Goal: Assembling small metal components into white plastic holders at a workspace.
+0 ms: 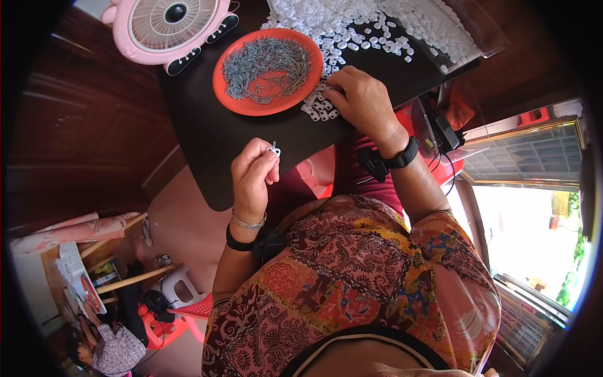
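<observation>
Over the near edge of the table, my left hand (252,176) pinches a small white plastic clip (274,151) between thumb and fingers. A thin grey nail stands up out of the clip. My right hand (364,103) is at the small white plastic pieces (321,113) to the right of the plate, fingers bent together. Whatever lies between its fingertips, if anything, is too small to make out. Just left of it sits an orange-red plate (237,107) holding many small grey nails (270,63), spread around a barer patch near its middle.
A large heap of white plastic pieces (326,16) covers the far part of the dark table (201,138), beside a clear tray (483,44). A pink fan (173,25) stands at the far left. Another person (116,349) sits at lower left, near a red chair (160,330).
</observation>
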Action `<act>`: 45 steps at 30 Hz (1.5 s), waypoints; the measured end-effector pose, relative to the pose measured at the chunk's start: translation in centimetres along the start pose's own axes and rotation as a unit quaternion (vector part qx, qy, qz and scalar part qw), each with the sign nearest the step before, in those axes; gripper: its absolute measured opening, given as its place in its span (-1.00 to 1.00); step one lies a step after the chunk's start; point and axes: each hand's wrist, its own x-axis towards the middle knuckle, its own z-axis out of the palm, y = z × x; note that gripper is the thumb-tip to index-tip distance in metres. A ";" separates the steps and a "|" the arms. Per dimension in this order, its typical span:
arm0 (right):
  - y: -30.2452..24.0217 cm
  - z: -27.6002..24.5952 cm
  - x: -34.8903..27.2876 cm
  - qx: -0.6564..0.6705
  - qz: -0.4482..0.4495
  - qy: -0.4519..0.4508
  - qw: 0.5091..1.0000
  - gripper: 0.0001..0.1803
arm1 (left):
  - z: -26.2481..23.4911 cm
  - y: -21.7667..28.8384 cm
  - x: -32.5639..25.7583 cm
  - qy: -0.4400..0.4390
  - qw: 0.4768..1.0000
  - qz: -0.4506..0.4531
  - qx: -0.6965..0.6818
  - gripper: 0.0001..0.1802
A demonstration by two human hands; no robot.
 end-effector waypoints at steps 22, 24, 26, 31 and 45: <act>-0.4 -2.8 0.4 0.148 -0.012 -0.043 0.988 -0.85 | 0.1 -0.2 -0.1 0.007 0.999 0.021 0.035 -0.81; -0.9 -2.9 1.2 0.138 -0.030 -0.047 0.989 -0.86 | 0.1 -0.2 -0.1 -0.003 0.999 0.011 0.050 -0.82; -1.3 -2.7 2.4 0.126 -0.074 -0.032 0.989 -0.86 | 0.2 -0.1 -0.2 -0.003 0.998 0.017 0.057 -0.82; -2.3 -1.1 5.7 0.068 -0.139 -0.080 0.985 -0.86 | 0.1 -0.1 -0.3 -0.012 0.996 0.040 0.076 -0.81; -3.8 3.4 8.6 -0.096 -0.230 -0.159 0.955 -0.86 | -0.6 0.4 -0.6 -0.017 0.999 0.039 0.012 -0.85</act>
